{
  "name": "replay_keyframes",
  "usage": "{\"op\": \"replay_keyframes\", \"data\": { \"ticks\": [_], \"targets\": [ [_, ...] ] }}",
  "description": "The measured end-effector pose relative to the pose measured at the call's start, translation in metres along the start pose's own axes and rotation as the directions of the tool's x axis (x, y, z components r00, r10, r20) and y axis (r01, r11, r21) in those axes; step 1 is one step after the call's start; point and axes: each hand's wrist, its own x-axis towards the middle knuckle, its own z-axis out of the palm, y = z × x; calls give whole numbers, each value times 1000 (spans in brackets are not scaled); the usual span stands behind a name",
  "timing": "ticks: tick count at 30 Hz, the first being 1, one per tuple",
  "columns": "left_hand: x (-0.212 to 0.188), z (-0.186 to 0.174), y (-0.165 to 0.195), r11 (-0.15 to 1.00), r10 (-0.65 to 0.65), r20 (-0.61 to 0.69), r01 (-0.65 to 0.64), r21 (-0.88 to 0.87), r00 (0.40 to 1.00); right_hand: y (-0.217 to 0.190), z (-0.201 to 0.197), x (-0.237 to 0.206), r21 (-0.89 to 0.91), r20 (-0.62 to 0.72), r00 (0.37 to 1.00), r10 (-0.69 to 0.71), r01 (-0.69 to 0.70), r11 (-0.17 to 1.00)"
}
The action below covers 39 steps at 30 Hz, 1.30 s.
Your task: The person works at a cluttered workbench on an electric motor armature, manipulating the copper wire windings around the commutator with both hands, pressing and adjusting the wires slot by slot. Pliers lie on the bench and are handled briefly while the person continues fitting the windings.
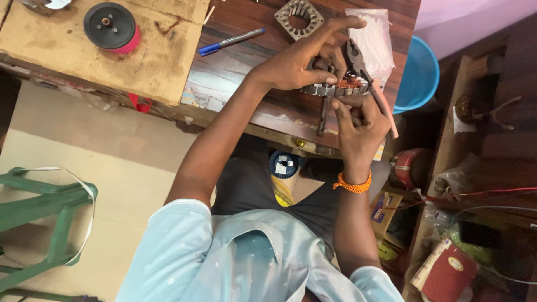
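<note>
- Stator core (pixel 335 88), a round grey metal ring with copper winding showing at its top, sits at the near edge of the wooden tabletop (pixel 235 67), between your two hands.
- Your left hand (pixel 296 61) lies over the stator from the left, its grip clenched on the ring's top with the thumb along the rim and the index finger stretched out straight, away from you.
- Your right hand (pixel 361 120) comes up from below, its grip closed around the pink handles of a pair of pliers (pixel 361 70); the dark jaws point up past the stator, just beside your left fingers.
- A dark metal shaft (pixel 323 114) hangs down from the stator over the tabletop edge, just left of your right hand.
- A second stator core (pixel 299 17), square-edged and empty, lies further back on the tabletop, near your outstretched index finger.
- A clear plastic bag of white strips (pixel 372 36) lies behind the pliers.
- A blue pen (pixel 230 41) rests to the left of your left hand, well apart from the work.
- A black disc on a red spool (pixel 111 27) stands on the cardboard sheet (pixel 67 56) at far left.
- A blue bucket (pixel 417 75) is below the tabletop's right end.
</note>
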Motion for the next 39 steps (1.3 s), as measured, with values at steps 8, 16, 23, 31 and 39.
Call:
{"op": "replay_keyframes", "data": {
  "ticks": [8,16,23,31,39],
  "targets": [
    [3,1,4,999,-16,-1,16,28,1000,9,8,-7,-12,-68,993,-95,95,995],
    [9,-1,40,962,-28,-29,35,271,999,32,13,-21,-62,-53,996,-69,65,996],
    [-3,60,53,431,266,-212,81,899,940,55,-5,-41,26,-53,998,-24,25,999],
    [-16,74,29,540,294,-337,136,831,894,44,-52,-8,-84,-15,1000,5,-6,996],
    [-12,64,47,557,244,-327,144,818,913,12,-38,45,-112,139,971,-193,209,971]
  ]
}}
